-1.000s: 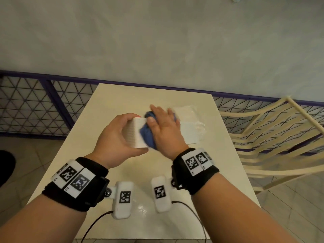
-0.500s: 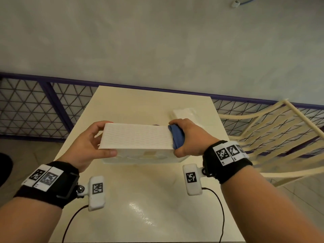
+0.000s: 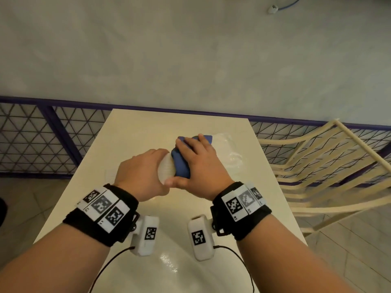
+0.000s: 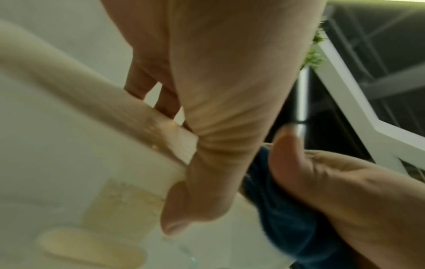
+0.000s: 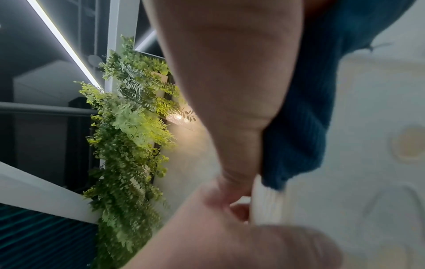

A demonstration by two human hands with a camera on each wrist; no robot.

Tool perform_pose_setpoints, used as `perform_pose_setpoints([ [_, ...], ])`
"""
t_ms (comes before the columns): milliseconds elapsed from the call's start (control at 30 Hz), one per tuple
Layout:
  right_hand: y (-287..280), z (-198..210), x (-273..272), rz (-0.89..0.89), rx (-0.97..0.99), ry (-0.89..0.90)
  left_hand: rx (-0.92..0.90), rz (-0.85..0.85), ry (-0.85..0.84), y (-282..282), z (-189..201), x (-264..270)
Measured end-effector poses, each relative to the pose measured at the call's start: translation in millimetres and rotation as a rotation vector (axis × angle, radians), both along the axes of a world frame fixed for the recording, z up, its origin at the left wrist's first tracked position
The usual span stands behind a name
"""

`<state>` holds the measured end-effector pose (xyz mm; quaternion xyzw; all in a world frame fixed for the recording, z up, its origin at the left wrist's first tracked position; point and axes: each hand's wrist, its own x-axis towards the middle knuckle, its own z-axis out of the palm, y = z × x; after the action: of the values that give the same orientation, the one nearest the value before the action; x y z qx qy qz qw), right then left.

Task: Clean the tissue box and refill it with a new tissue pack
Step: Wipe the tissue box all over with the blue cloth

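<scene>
Your left hand (image 3: 141, 174) is clamped on the near end of the white tissue box (image 3: 167, 170), thumb on one face and fingers curled over the other, holding it raised over the middle of the bench (image 3: 148, 132). Your right hand (image 3: 197, 163) lies on the box just beyond the left one, fingers fairly straight, pressing the blue cloth (image 3: 179, 166) flat against the box; it presses rather than grips. From the left wrist view the right thumb also bears on the cloth (image 4: 282, 209), and the box wall (image 4: 96, 112) is blurred, so I cannot tell which face you are wiping.

The new tissue pack (image 3: 227, 149), in clear wrap, lies on the bench just beyond and to the right of the box, apparently unopened. By that I judge the cleaning is under way and the refill not begun.

What may go wrong:
- The box is held by one end only. A hard push of the cloth could twist it out of the left hand's hold.
- The cloth is pinned by pressure alone. If you ease off in mid-stroke it may slide off the box and drop.
- A long stroke away from you could carry the cloth's far edge into the tissue pack and nudge it toward the bench's right edge.
</scene>
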<state>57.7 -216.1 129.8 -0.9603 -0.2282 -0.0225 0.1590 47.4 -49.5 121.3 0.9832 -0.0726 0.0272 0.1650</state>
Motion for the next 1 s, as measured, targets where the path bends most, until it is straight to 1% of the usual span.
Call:
perform_pose_setpoints([
  [67, 10.6, -5.9, -6.4, -0.007, -0.122, -0.021, -0.026, 0.009, 0.034, -4.3, -3.3, -3.3],
  [100, 14.6, -8.4, -8.7, 0.013, -0.153, -0.041, -0.043, 0.022, 0.052, -7.3, -5.7, -6.1],
  [167, 11.2, -9.6, -6.4, 0.053, -0.117, -0.071, -0.092, 0.051, 0.058, -10.4, -10.0, -10.4],
  [233, -4.5, -10.0, 3.4, 0.029, 0.069, -0.048, -0.117, 0.075, 0.054, -8.3, -11.0, -12.7],
  [267, -14.9, -9.7, 7.8, -0.018, 0.208, 0.015, -0.121, 0.085, 0.058, -6.1, -10.7, -13.9],
  [333, -30.3, -9.1, 15.2, -0.145, 0.48, 0.234, -0.132, 0.101, 0.07, -1.4, -11.3, -15.5],
  [400, -33.5, -9.8, 18.0, -0.222, 0.553, 0.396, -0.171, 0.112, 0.081, 2.4, -13.1, -16.0],
  [467, -27.1, -11.5, 16.4, -0.245, 0.633, 0.431, -0.21, 0.125, 0.069, 4.8, -16.2, -14.5],
  [500, -20.1, -10.6, 12.6, -0.23, 0.686, 0.41, -0.223, 0.129, 0.057, 6.4, -17.9, -13.0],
  [533, -14.0, -8.8, 9.2, -0.184, 0.672, 0.334, -0.238, 0.131, 0.045, 7.7, -19.9, -11.8],
  [567, -9.1, -5.4, 5.9, -0.126, 0.61, 0.227, -0.261, 0.131, 0.03, 9.3, -21.9, -10.7],
  [633, -7.0, -4.8, 4.6, 0.034, 0.541, 0.081, -0.338, 0.119, -0.015, 14.7, -25.5, -9.1],
  [667, -10.1, -3.6, 6.1, 0.081, 0.584, 0.103, -0.376, 0.111, -0.033, 18.2, -27.1, -8.7],
  [733, -21.9, -8.4, 15.6, 0.066, 0.743, 0.236, -0.417, 0.09, -0.045, 23.6, -28.0, -9.7],
  [767, -28.5, -12.9, 21.1, 0.021, 0.806, 0.308, -0.409, 0.078, -0.044, 24.8, -27.5, -11.3],
  [833, -36.3, -22.1, 30.2, -0.1, 0.855, 0.398, -0.365, 0.057, -0.039, 26.0, -27.4, -14.0],
  [900, -33.1, -27.5, 32.8, -0.175, 0.843, 0.419, -0.358, 0.058, -0.047, 26.3, -30.8, -13.9],
  [933, -27.9, -26.1, 30.2, -0.168, 0.819, 0.394, -0.371, 0.067, -0.053, 26.3, -33.3, -12.5],
  [1000, -16.5, -18.6, 23.3, -0.103, 0.709, 0.31, -0.403, 0.084, -0.061, 25.4, -38.0, -9.6],
])
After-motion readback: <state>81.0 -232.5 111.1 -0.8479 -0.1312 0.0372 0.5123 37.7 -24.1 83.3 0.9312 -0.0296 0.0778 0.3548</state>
